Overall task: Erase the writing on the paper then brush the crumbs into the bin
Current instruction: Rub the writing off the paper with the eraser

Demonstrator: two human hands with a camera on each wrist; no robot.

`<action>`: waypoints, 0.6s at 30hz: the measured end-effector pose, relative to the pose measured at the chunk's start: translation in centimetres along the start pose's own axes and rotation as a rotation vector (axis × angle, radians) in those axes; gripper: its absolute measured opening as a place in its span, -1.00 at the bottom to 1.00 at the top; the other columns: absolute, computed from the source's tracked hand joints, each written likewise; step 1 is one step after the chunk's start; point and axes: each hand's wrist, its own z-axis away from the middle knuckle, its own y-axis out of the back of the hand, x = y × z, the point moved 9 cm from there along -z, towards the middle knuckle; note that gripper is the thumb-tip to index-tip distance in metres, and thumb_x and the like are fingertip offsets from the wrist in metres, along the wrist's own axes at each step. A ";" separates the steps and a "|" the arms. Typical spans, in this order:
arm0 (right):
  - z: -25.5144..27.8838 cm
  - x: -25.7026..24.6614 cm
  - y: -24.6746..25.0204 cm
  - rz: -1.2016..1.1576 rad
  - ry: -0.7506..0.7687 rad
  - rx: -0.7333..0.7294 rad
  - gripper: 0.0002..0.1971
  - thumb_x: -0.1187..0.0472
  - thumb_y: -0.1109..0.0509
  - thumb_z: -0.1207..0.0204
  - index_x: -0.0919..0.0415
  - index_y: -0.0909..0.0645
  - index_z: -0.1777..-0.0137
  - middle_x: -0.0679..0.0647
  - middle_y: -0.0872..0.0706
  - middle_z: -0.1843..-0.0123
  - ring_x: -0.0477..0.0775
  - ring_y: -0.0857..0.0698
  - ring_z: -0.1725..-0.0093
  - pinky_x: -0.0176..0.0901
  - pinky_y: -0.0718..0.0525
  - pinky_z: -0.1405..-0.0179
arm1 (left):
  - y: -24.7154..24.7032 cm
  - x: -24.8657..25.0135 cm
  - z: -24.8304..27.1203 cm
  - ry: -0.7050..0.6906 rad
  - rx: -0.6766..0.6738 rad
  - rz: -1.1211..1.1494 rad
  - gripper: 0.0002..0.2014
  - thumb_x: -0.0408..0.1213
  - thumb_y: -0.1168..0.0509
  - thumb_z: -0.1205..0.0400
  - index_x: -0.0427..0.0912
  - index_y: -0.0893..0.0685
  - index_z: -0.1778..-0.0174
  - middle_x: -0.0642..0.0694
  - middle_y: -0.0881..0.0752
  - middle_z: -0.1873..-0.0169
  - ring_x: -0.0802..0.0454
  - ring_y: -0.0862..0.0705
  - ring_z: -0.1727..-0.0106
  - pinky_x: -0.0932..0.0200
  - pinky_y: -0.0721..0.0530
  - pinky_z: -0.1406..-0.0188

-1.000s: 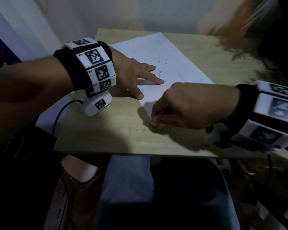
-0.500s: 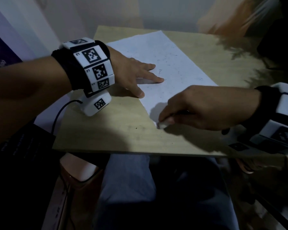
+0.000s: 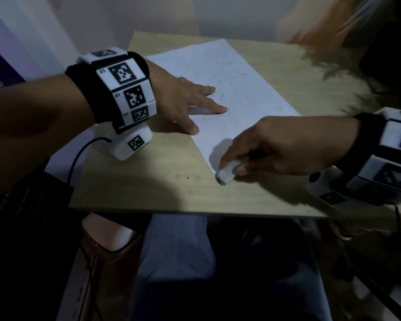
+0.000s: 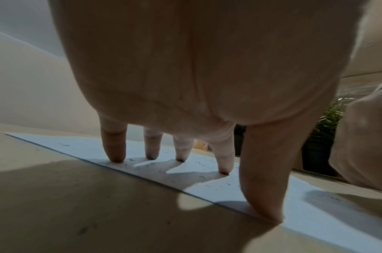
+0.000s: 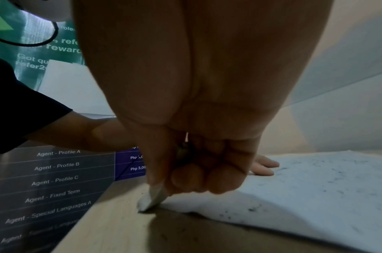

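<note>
- Head view: the right hand (image 3: 285, 147) has slid with the eraser (image 3: 227, 173) from beyond the paper's (image 3: 218, 72) near corner back onto that corner, its tip now at the paper's edge. This suggests erasing is nearly finished; crumbs (image 3: 232, 89) dot the paper, and no bin is visible. The left hand (image 3: 185, 100) lies flat, unchanged.
- Left wrist view: spread fingertips (image 4: 116, 154) press the paper, thumb at its edge; nothing is grasped.
- Right wrist view: curled fingers (image 5: 207, 178) and thumb pinch the eraser, tilted down onto the surface (image 5: 112, 227) at the paper's corner.
</note>
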 end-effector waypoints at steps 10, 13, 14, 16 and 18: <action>-1.3 0.4 0.9 0.044 0.026 0.133 -0.74 0.04 -0.42 -0.63 -0.16 -0.73 -0.29 -0.27 -0.79 -0.03 -0.30 -0.67 0.06 -0.52 -0.51 0.02 | 0.0 -0.2 -0.3 -0.010 0.012 0.006 -0.24 0.12 -0.27 -0.74 0.55 0.11 -0.69 0.15 0.31 -0.78 -0.06 0.17 -0.81 -0.24 0.13 -0.75; -0.7 0.2 0.0 -0.015 0.040 0.003 -0.75 0.07 -0.43 -0.65 -0.22 -0.73 -0.27 -0.20 -0.81 -0.08 -0.16 -0.72 0.01 -0.45 -0.54 0.01 | 0.0 -0.2 -0.3 -0.007 0.010 0.011 -0.24 0.11 -0.27 -0.75 0.54 0.11 -0.70 0.16 0.31 -0.78 -0.06 0.17 -0.81 -0.23 0.13 -0.74; -0.8 0.3 0.4 -0.029 0.028 0.015 -0.75 0.07 -0.43 -0.64 -0.22 -0.74 -0.26 -0.20 -0.82 -0.03 -0.18 -0.71 0.04 -0.47 -0.53 0.04 | 0.0 -0.2 -0.3 -0.008 0.010 0.009 -0.24 0.11 -0.26 -0.75 0.54 0.11 -0.70 0.16 0.31 -0.78 -0.06 0.18 -0.81 -0.23 0.13 -0.74; -1.6 0.7 2.0 0.013 0.012 0.140 -0.75 0.00 -0.39 -0.61 -0.21 -0.72 -0.26 -0.23 -0.77 0.13 -0.28 -0.66 0.15 -0.52 -0.49 0.13 | 0.0 -0.1 -0.3 -0.012 0.012 0.011 -0.25 0.12 -0.27 -0.74 0.54 0.10 -0.69 0.13 0.31 -0.78 -0.06 0.19 -0.81 -0.22 0.15 -0.73; -2.4 0.8 2.9 0.049 0.014 0.236 -0.71 -0.07 -0.34 -0.58 -0.17 -0.70 -0.27 -0.32 -0.69 0.19 -0.38 -0.61 0.20 -0.55 -0.45 0.15 | 0.0 0.0 -0.3 -0.023 0.018 0.023 -0.25 0.12 -0.29 -0.73 0.55 0.07 -0.69 0.11 0.29 -0.79 -0.07 0.19 -0.81 -0.20 0.17 -0.72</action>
